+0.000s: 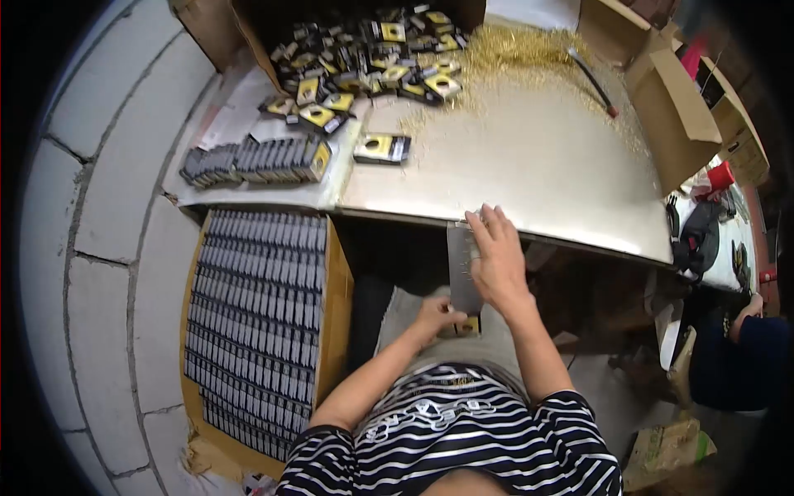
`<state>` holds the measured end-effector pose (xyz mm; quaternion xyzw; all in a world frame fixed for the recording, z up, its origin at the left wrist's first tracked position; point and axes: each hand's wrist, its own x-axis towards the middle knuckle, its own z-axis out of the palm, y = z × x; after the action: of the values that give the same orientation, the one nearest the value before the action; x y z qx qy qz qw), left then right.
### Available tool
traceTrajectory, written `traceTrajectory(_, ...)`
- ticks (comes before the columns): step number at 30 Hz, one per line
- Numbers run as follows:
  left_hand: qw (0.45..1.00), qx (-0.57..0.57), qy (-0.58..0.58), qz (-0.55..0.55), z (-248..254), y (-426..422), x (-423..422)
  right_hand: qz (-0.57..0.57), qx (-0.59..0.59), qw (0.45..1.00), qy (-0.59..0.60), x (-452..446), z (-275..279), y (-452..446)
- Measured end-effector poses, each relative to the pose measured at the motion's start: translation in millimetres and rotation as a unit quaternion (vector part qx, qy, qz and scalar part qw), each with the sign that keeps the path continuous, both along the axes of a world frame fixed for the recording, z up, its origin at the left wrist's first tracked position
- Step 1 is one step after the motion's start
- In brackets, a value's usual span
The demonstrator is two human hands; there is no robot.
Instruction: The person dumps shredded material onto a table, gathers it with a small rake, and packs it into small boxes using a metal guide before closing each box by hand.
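A flat grey plate (465,269) stands between my two hands, just below the table's front edge. My right hand (500,258) lies along its right side with the fingers stretched out over the upper part. Lower down, my left hand (437,317) is closed in a pinch at the plate's lower left; what its fingertips hold is too small to make out. Just right of those fingertips, over my lap, is a small black and yellow packet (469,326). Another black and yellow packet (382,149) lies on the table near its front edge.
Many loose packets (389,54) spill from an open carton at the back. Gold shreds (521,58) and a dark tool (593,83) lie to their right. A packed row (256,159) is at left, above a full carton (335,306). A co-worker's arm (748,312) shows at far right.
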<state>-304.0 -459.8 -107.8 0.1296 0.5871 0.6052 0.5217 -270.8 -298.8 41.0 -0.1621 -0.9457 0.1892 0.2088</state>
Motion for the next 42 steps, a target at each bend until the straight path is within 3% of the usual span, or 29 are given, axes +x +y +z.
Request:
traceTrajectory(2, 0.982, 0.125, -0.139, 0.012, -16.1, -2.3, -0.7, 0.027, -0.014, 0.997, 0.067, 21.2, 7.5, 7.2)
traceTrajectory(5, 0.956, 0.097, -0.277, -0.024, -8.4, -12.6, -9.0, 0.017, -0.161, 0.986, 0.046, 53.7, -3.5, 14.0)
traceTrajectory(8, 0.949, 0.102, -0.297, -0.011, -5.7, -17.6, -7.2, 0.022, -0.266, 0.964, -0.012, 69.4, -24.6, 7.4)
traceTrajectory(10, 0.959, 0.098, -0.267, 0.001, -5.4, -19.0, -5.6, 0.051, -0.259, 0.965, 0.015, 67.8, -45.1, -12.5)
traceTrajectory(12, 0.968, 0.108, -0.228, 0.003, -15.4, -19.6, -3.0, 0.106, -0.152, 0.98, -0.074, 69.1, -85.6, -33.2)
traceTrajectory(15, 0.985, 0.038, -0.161, -0.039, -28.8, -28.5, 3.0, 0.146, -0.182, 0.928, -0.291, 62.7, -79.6, -46.8)
traceTrajectory(17, 0.986, -0.024, -0.153, -0.068, -21.9, -31.9, 2.7, 0.122, -0.193, 0.953, -0.199, 59.2, -63.2, -35.1)
traceTrajectory(18, 0.989, -0.008, -0.144, -0.029, -13.3, -35.0, 4.0, 0.108, -0.198, 0.962, -0.152, 57.9, -54.8, -27.0)
traceTrajectory(20, 0.991, 0.026, -0.124, 0.049, 4.2, -41.1, 7.0, 0.074, -0.235, 0.961, -0.123, 60.7, -43.3, -13.0)
traceTrajectory(26, 0.992, 0.088, -0.071, 0.059, 27.2, -40.9, -13.2, 0.073, -0.343, 0.927, -0.133, 56.9, -37.3, -4.4)
traceTrajectory(27, 0.99, 0.108, -0.07, 0.062, 35.4, -35.9, -14.6, 0.085, -0.338, 0.934, -0.083, 54.5, -41.6, -3.1)
traceTrajectory(31, 0.983, 0.109, 0.108, 0.099, 82.5, -17.5, -12.4, 0.089, -0.47, 0.875, -0.074, 40.0, -16.2, -1.5)
traceTrajectory(35, 0.924, 0.06, 0.368, 0.084, 114.2, -11.2, -13.8, 0.18, -0.421, 0.887, -0.057, 36.3, 6.7, -8.5)
traceTrajectory(38, 0.862, 0.114, 0.483, 0.1, 127.4, -3.1, -20.7, 0.052, -0.222, 0.973, -0.04, 26.9, -6.7, 23.8)
traceTrajectory(39, 0.877, 0.095, 0.46, 0.099, 130.3, -2.6, -21.7, -0.014, -0.123, 0.991, -0.053, 23.1, -19.2, 40.6)
traceTrajectory(42, 0.893, 0.042, 0.432, 0.117, 131.0, 4.2, -25.3, 0.063, -0.186, 0.981, 0.009, 27.7, 1.2, 54.5)
